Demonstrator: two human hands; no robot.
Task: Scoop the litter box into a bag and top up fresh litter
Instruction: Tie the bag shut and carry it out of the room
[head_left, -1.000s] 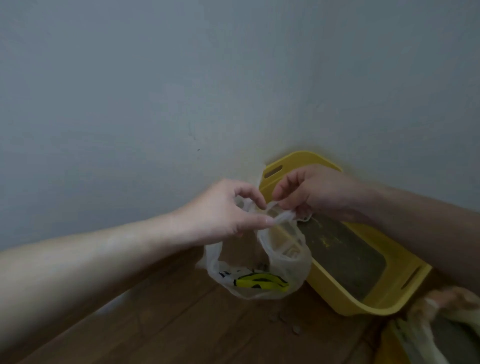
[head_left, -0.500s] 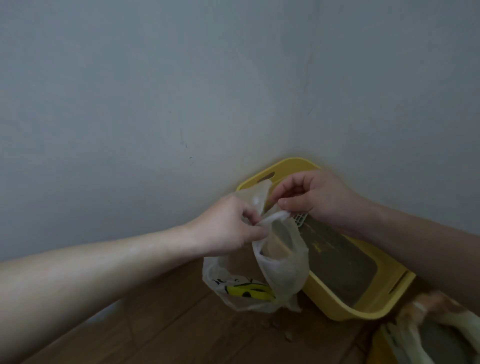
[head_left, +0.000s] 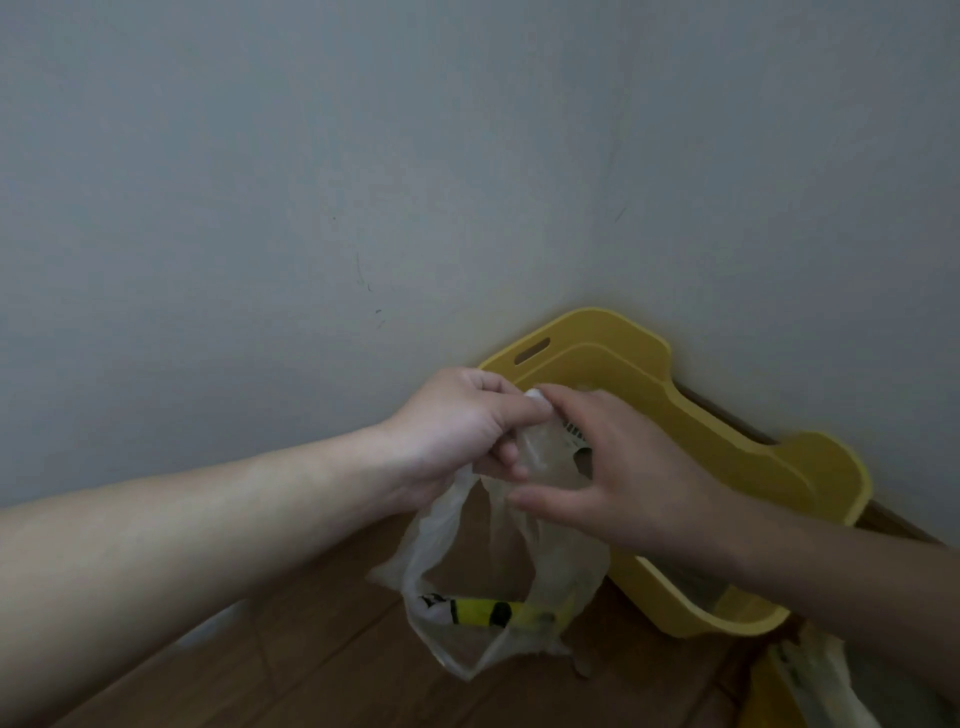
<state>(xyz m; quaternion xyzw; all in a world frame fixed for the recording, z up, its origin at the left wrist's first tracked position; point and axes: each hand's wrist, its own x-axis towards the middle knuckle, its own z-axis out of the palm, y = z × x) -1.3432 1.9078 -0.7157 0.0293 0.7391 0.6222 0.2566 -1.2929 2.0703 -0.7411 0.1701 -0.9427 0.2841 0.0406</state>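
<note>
Gripped a thin clear bag (head_left: 467, 587) by its gathered top, in front of a yellow litter box (head_left: 727, 441) pushed into the corner of a grey wall (head_left: 311, 208). Curled the left hand (head_left: 457, 431) tight round the bunched plastic, with the thumb pressed across it. Cupped the right hand (head_left: 618, 478) against the same neck from the other side, with lightly bent fingers above and an outstretched thumb below, seemingly in a looser hold than the left's.

Hung straight down from both sets of fingers, long axis upright, top at the hands and bottom close to the wooden floor (head_left: 311, 665); could not be told whether touching it. Carried low inside a yellow-and-black thing (head_left: 488, 613), too blurred to name.

Sat just right of and behind the bag, and so nearer the right hand than the left. Showed dark grey litter (head_left: 691, 582) in the box's near end.

Caught also, cut off at the lower right edge, a second yellow container (head_left: 763, 691) with pale plastic in it.

Appeared to be working the bag's top, though opening or knotting could not be settled. Would need, if scooping remained, the mouth spread wide and swung rightward to the box.
</note>
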